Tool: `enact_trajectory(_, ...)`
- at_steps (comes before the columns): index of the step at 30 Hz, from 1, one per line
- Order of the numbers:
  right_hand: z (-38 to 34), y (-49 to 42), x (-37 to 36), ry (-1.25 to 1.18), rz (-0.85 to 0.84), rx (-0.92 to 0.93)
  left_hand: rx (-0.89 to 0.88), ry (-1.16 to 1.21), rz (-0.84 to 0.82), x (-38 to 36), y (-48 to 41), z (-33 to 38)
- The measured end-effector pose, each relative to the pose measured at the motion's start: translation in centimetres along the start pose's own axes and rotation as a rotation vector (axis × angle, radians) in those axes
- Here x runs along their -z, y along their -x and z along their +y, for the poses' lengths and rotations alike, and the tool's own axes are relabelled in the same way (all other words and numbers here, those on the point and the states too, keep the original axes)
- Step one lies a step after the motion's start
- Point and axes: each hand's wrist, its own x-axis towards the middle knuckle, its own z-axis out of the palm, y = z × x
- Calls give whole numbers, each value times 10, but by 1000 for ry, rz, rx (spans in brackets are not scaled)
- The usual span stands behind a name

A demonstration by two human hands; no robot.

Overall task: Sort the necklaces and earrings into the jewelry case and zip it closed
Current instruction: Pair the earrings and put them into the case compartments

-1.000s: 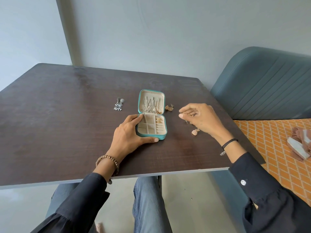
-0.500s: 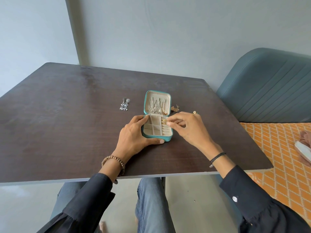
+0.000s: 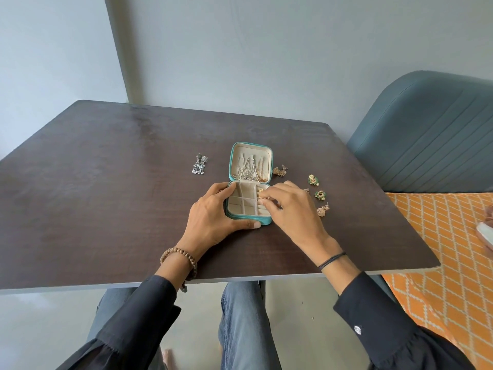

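Open jewelry case (image 3: 248, 216) gripped by left hand (image 3: 210, 217), right hand (image 3: 293, 210) pinching earring (image 3: 261, 195) inside

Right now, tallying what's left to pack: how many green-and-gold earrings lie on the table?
2. One green-and-gold earring lies on the table right of the jewelry case; the second green-and-gold earring lies just nearer, beside the right hand, which could hide more.

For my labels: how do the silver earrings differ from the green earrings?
The silver earrings lie left of the case, the green earrings right of it. The silver ones are long and close together; the green ones round and apart. Both lie on the table.
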Motion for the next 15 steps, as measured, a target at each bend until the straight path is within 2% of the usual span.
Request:
enact_trajectory(5, 0, -2, -4, 27, -31, -28, 4, 2, 1, 0, -1, 0)
enact_trajectory(10, -9, 2, -4, 199, -88, 42, 2, 2, 8, -1, 0, 0)
enact_trajectory(15, -18, 0, -6, 214, -49, 2, 4, 1, 13, -2, 0, -1)
